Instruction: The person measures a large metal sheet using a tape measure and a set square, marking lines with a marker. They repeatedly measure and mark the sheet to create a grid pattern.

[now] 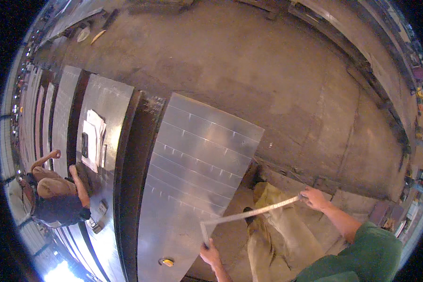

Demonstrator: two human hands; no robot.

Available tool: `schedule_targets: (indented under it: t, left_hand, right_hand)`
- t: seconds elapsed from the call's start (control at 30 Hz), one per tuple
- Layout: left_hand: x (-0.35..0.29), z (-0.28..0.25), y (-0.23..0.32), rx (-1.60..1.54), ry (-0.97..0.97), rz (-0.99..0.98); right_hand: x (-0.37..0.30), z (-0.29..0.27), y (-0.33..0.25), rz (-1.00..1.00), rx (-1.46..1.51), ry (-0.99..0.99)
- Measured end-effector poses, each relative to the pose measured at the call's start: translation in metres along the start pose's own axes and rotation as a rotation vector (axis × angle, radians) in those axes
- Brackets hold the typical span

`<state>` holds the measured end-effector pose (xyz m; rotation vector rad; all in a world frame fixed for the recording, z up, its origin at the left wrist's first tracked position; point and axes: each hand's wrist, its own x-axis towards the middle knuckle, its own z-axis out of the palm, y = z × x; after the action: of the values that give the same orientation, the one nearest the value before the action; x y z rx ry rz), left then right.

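Note:
My left hand (211,254) grips the short leg of an L-shaped steel square (251,214), close to the right edge of a large metal plate (192,164). The far end of its long leg is pinched in my right hand (315,198), out past the plate's edge and above my trousers. The square's corner overlaps the plate's edge in view; whether it touches I cannot tell. Rows of thin scribed lines with short cross marks run over the plate. On its lower part lies a small yellow and black tape measure (165,262).
Left of a dark gap, another metal plate (117,101) carries white papers (98,129) and a dark phone-like object (85,144). A co-worker (58,197) crouches there, arms bent. More long plates lie farther left. Beyond spreads brown floor (249,61); dark beams curve along the right.

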<state>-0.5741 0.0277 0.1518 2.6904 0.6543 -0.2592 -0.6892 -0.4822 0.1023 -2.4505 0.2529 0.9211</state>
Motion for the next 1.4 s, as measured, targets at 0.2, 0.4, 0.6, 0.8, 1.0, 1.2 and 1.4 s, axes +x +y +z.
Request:
schedule_targets:
  t: [0.2, 0.4, 0.6, 0.8, 1.0, 1.2, 1.4]
  left_hand:
    - [-0.044, -0.021, -0.011, -0.163, -0.245, -0.383]
    - [-0.035, 0.07, -0.131, -0.027, -0.312, -0.058]
    - [0.029, 0.142, -0.222, -0.897, -0.132, -0.526]
    - [-0.056, 0.045, -0.164, -0.687, 0.015, -0.594]
    - [-0.061, 0.004, -0.116, -0.588, 0.255, -0.553]
    - [-0.013, 0.028, -0.06, -0.476, 0.556, -0.458]
    - [0.061, 0.079, -0.004, -0.42, 0.656, -0.561]
  right_hand:
    - [0.06, -0.038, -0.043, -0.103, 0.178, 0.237]
    - [0.123, -0.076, -0.117, -0.227, 0.126, 0.546]
    - [0.127, -0.042, -0.191, -0.437, 0.131, 0.758]
    - [0.087, -0.058, -0.227, -0.418, 0.034, 0.689]
    - [0.093, -0.073, -0.222, -0.57, -0.035, 0.633]
    - [0.147, -0.131, -0.199, -0.636, -0.104, 0.592]
    - [0.297, -0.204, -0.217, -1.021, -0.142, 0.505]
